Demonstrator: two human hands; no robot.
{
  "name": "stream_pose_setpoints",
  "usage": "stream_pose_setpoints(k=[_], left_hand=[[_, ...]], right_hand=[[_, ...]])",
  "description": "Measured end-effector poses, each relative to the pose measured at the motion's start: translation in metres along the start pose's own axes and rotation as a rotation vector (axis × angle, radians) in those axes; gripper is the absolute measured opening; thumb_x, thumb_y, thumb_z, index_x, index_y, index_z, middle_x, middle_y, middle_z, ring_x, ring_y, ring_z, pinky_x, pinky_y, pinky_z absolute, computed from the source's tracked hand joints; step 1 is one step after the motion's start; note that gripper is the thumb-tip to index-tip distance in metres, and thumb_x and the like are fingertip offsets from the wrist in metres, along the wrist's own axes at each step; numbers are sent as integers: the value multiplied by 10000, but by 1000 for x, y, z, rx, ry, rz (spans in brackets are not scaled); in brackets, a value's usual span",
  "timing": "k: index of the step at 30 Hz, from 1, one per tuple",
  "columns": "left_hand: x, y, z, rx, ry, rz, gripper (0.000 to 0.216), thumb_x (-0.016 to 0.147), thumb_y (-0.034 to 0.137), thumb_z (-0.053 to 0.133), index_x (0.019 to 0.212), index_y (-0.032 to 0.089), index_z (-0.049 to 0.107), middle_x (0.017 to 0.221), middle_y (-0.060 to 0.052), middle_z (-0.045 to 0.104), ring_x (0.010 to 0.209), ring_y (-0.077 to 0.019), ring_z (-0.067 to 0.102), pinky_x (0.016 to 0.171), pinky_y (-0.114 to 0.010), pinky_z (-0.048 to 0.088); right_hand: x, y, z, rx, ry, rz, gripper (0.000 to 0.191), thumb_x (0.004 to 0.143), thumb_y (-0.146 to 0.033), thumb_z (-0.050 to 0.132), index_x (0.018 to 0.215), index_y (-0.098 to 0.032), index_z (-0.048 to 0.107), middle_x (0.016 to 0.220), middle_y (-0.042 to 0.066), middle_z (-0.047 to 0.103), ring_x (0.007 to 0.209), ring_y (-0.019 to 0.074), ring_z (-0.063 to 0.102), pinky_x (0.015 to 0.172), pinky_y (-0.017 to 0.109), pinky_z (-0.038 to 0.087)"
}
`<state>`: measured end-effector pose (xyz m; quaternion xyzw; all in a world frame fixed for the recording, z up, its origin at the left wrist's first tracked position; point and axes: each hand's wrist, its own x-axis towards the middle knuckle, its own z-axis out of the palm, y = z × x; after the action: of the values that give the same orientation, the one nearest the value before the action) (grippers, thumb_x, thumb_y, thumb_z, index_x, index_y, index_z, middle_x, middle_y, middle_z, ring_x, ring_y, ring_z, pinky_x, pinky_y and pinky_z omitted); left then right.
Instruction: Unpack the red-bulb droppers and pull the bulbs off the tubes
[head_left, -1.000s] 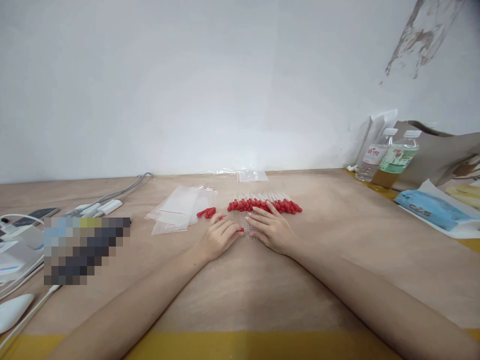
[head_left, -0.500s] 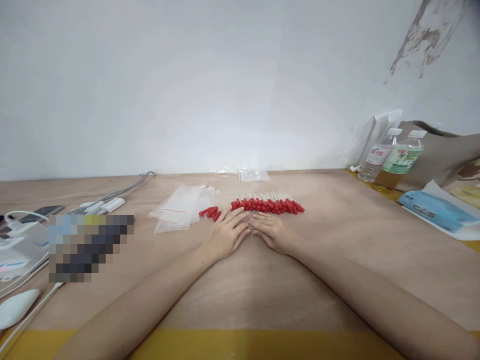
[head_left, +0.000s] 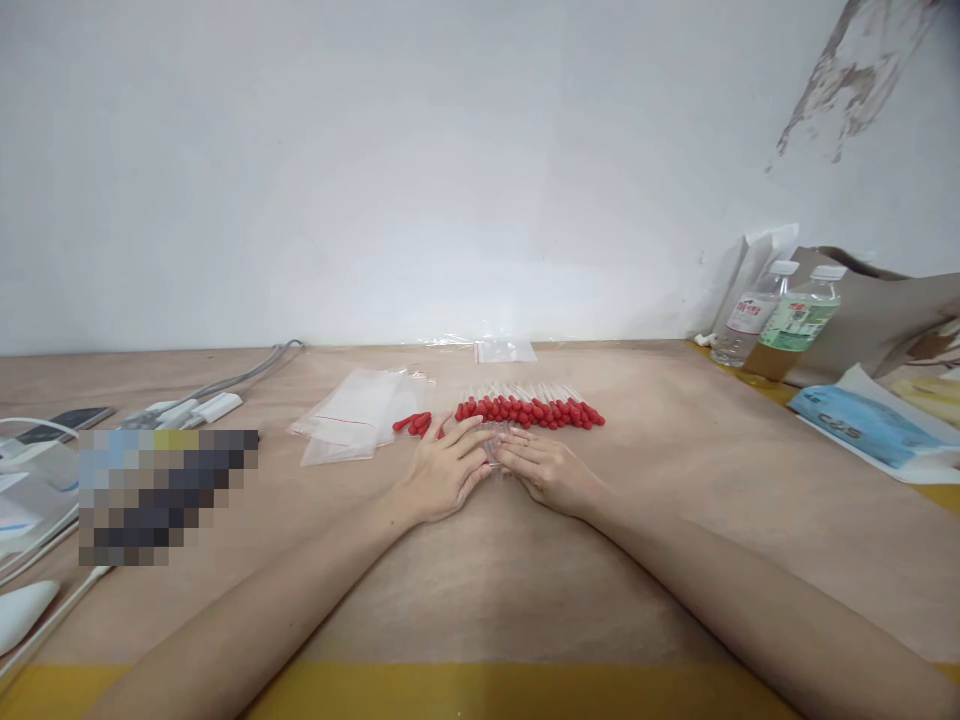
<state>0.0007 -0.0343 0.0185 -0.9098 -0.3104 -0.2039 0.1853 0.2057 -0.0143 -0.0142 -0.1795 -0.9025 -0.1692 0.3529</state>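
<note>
Both my hands lie flat on the table, fingertips meeting over a small clear bag that is mostly hidden under them. My left hand has its fingers stretched out and pressed on the bag's left side. My right hand presses its right side, fingers extended too. Just beyond the fingertips lies a row of several red-bulbed clear droppers. A few loose red bulbs sit left of the row. A stack of clear zip bags lies further left.
Another small clear bag lies near the wall. Cables and white adapters and a white mouse are at the left. Two bottles, a brown bag and a blue packet stand at the right.
My hands came together over the small bag: the left slid right and forward, the right drew back from the dropper row. In the last half second they barely moved.
</note>
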Motion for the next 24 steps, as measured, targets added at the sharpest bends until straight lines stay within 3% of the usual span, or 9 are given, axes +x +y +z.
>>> stream_pose_setpoints(k=[14, 19, 21, 24], left_hand=[[-12, -7, -3, -97, -37, -21, 251, 881, 224, 343, 837, 195, 588, 1164, -17, 561, 1198, -199, 373, 1029, -462, 180], [-23, -34, -8, -90, 54, -257, 257, 887, 249, 324, 874, 190, 574, 1034, -49, 576, 1014, -200, 483, 883, -392, 360], [-23, -48, -9, -118, 142, -408, 263, 884, 276, 331, 856, 188, 577, 928, -56, 550, 881, -176, 514, 792, -328, 415], [-20, -71, -8, -147, 235, -638, 253, 859, 294, 370, 912, 180, 590, 866, -56, 493, 806, -162, 521, 738, -285, 442]], right_hand=[[-8, 4, -6, -46, 50, -66, 333, 853, -69, 345, 1087, -131, 573, 1086, 82, 615, 1125, 168, 485, 971, 379, 416], [-15, 11, -10, -65, 116, 273, 291, 857, -164, 411, 1088, -200, 585, 916, 52, 659, 884, 154, 589, 782, 318, 470], [-13, 9, -10, -120, 67, 397, 270, 851, -232, 447, 1074, -223, 598, 784, 39, 643, 743, 147, 572, 688, 305, 432], [-10, 6, -8, -201, -24, 528, 285, 850, -240, 425, 1070, -214, 604, 720, 40, 591, 695, 148, 521, 662, 300, 358]])
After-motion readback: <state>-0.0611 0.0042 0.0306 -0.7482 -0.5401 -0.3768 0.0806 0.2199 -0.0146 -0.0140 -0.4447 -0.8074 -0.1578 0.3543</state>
